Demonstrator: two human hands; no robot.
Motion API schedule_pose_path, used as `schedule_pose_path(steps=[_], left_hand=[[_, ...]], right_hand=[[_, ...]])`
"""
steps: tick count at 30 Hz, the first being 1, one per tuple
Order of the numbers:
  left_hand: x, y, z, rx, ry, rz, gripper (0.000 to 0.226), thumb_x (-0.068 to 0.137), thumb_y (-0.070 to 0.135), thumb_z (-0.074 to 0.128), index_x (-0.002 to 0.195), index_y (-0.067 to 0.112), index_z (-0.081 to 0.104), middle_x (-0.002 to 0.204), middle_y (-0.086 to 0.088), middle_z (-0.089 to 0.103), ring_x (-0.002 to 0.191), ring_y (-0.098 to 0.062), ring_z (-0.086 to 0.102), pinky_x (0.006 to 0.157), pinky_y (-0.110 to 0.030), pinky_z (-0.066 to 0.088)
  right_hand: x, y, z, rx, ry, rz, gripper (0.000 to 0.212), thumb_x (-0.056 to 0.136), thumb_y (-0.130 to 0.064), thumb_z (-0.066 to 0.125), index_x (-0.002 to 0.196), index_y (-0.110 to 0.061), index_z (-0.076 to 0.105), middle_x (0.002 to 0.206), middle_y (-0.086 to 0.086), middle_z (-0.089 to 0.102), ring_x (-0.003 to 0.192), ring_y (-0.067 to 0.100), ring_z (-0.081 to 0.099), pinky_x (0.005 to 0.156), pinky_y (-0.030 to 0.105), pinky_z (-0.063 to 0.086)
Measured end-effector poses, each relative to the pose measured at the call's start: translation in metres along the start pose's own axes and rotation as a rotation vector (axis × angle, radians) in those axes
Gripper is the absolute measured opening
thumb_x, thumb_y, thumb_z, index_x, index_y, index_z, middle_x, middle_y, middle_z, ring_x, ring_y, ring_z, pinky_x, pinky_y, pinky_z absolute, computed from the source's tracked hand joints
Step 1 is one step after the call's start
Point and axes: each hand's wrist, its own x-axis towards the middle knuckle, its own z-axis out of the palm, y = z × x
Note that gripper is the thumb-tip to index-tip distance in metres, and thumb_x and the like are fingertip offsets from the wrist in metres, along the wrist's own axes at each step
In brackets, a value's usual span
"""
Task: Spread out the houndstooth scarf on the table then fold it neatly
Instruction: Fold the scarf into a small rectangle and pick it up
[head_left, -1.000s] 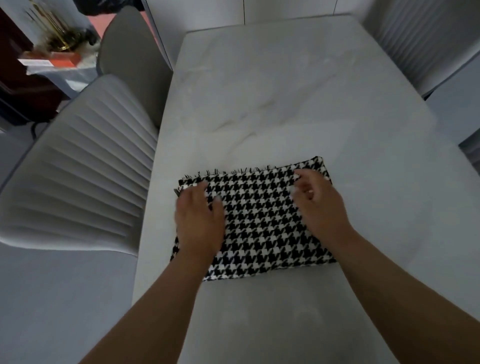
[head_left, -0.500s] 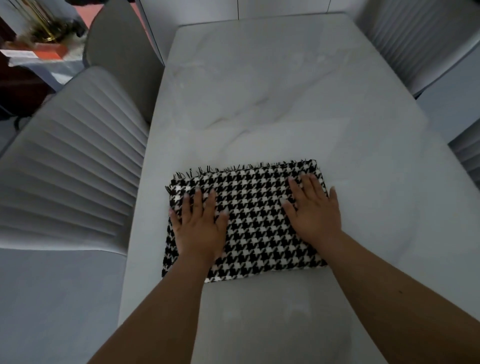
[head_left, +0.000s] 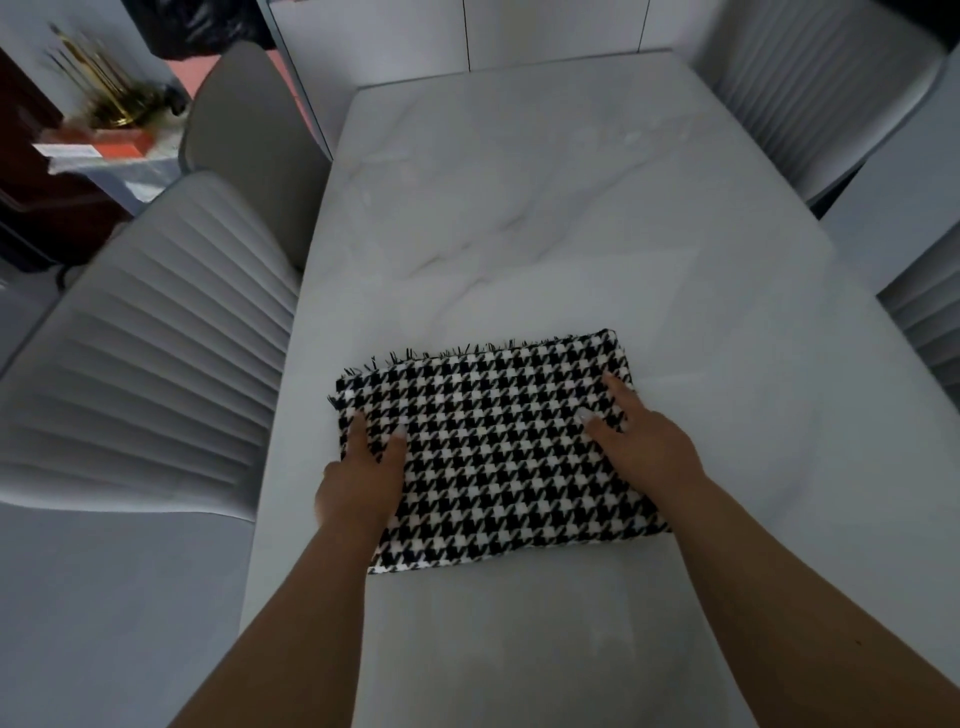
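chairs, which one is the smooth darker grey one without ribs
The far chair on the left, behind the pale ribbed chair; the others are ribbed.

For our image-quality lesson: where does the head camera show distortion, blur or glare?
Head view: wide-angle bending curves the ribbed chair and table edges; dim, even light, soft sheen on the marble; houndstooth scarf sharp; gold ornament at the corner smeared.

We see a pale marble-look table (head_left: 545, 218) running up the frame's middle. Directly on it: one folded houndstooth scarf (head_left: 498, 447), lower centre, flat, fringe along its far edge.
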Motion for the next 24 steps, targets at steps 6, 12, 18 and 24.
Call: schedule_pose_path(steps=[6, 12, 18, 24], left_hand=[[-0.013, -0.004, 0.006, -0.486, -0.009, 0.038, 0.058, 0.093, 0.056, 0.046, 0.146, 0.034, 0.036, 0.145, -0.005, 0.048, 0.131, -0.029, 0.045, 0.109, -0.042, 0.036], [-0.033, 0.007, 0.011, -0.625, 0.063, 0.107, 0.047, 0.090, 0.053, 0.055, 0.130, 0.030, 0.057, 0.131, -0.001, 0.060, 0.118, -0.020, 0.056, 0.103, -0.037, 0.043], [-0.064, 0.018, 0.009, -0.636, 0.039, 0.238, 0.041, 0.093, 0.046, 0.054, 0.129, 0.026, 0.059, 0.131, 0.001, 0.059, 0.118, -0.016, 0.053, 0.093, -0.027, 0.039], [-0.109, 0.016, -0.005, -0.622, 0.034, 0.359, 0.039, 0.093, 0.045, 0.055, 0.126, 0.026, 0.061, 0.129, 0.002, 0.060, 0.109, -0.010, 0.051, 0.092, -0.026, 0.037]], right_hand=[[-0.011, 0.012, -0.002, 0.167, 0.044, -0.065, 0.059, 0.095, -0.048, 0.044, 0.149, -0.037, 0.020, 0.153, -0.008, 0.031, 0.133, 0.016, 0.041, 0.095, 0.016, 0.028], [-0.033, 0.026, -0.018, 0.242, 0.175, -0.055, 0.051, 0.096, -0.045, 0.045, 0.145, -0.040, 0.032, 0.151, -0.005, 0.036, 0.131, 0.016, 0.043, 0.099, 0.019, 0.029], [-0.080, 0.040, -0.037, 0.315, 0.298, -0.006, 0.046, 0.096, -0.041, 0.048, 0.141, -0.041, 0.039, 0.148, -0.008, 0.040, 0.129, 0.014, 0.045, 0.100, 0.019, 0.030], [-0.151, 0.049, -0.050, 0.365, 0.407, 0.044, 0.045, 0.096, -0.040, 0.050, 0.140, -0.041, 0.041, 0.146, -0.009, 0.043, 0.127, 0.013, 0.047, 0.095, 0.015, 0.030]])
